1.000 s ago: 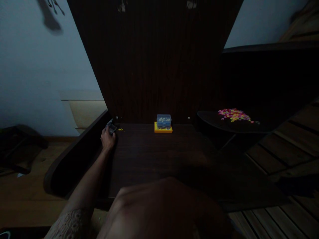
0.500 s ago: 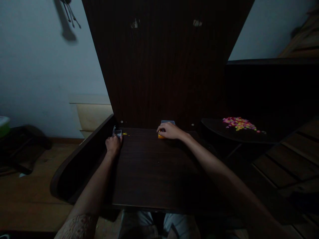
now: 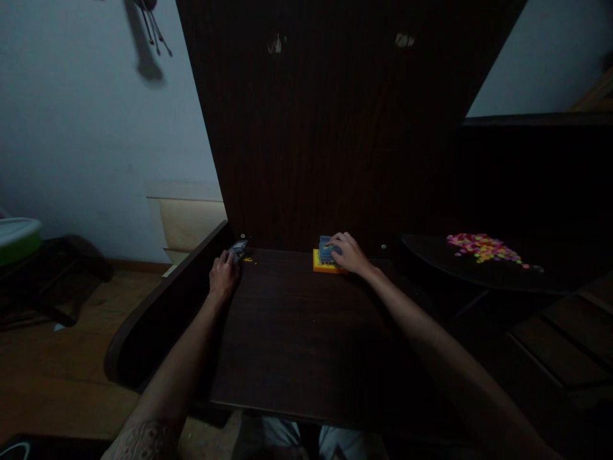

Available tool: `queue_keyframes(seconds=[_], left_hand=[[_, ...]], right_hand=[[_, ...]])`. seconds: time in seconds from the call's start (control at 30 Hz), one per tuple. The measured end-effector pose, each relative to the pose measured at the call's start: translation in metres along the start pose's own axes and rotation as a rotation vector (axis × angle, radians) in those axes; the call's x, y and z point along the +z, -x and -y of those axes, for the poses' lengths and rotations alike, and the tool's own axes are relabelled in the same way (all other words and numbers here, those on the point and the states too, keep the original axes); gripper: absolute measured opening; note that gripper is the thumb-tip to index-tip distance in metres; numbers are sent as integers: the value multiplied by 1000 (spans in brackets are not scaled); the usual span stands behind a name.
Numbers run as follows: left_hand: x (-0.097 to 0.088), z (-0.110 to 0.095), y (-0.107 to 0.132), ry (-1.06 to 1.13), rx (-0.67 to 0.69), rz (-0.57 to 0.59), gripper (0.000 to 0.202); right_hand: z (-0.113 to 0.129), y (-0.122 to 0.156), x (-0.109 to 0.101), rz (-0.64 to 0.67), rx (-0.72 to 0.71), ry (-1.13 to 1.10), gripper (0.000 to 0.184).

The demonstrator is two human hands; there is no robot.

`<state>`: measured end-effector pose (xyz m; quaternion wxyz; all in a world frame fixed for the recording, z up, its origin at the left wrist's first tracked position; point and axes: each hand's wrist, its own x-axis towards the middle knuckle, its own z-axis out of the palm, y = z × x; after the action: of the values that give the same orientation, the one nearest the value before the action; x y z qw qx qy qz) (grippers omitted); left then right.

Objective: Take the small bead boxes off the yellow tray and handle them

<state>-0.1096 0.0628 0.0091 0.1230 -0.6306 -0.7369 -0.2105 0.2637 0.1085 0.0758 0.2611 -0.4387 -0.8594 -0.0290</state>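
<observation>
Dark wooden desk [image 3: 306, 332]: I'd lift gently (it's dim), right hand [image 3: 349, 253] gripping small blue plastic box [image 3: 327, 250], left hand [image 3: 223, 278] pinching small grey piece [image 3: 237, 248].

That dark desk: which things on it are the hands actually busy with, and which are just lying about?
In use:
- left hand holding a small grey object, too dim to identify
- right hand on the blue box, which sits on a yellow base

Lying about:
- yellow bits near the left hand
- pile of colourful pieces on the side shelf
</observation>
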Motion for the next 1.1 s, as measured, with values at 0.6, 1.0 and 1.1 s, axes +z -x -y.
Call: queue_keyframes(seconds=[0.6,1.0,1.1], left_hand=[[10,27,-12,-26,670,-37,44],[-1,2,-4,48,-66,5,50],[-6,-4,-8,-5,-153,84,50]], right_hand=[[-5,31,19,-339,-108,23,23],[53,86,80,-291,-208,-234,22],[52,86,79,-292,-193,-246,23]])
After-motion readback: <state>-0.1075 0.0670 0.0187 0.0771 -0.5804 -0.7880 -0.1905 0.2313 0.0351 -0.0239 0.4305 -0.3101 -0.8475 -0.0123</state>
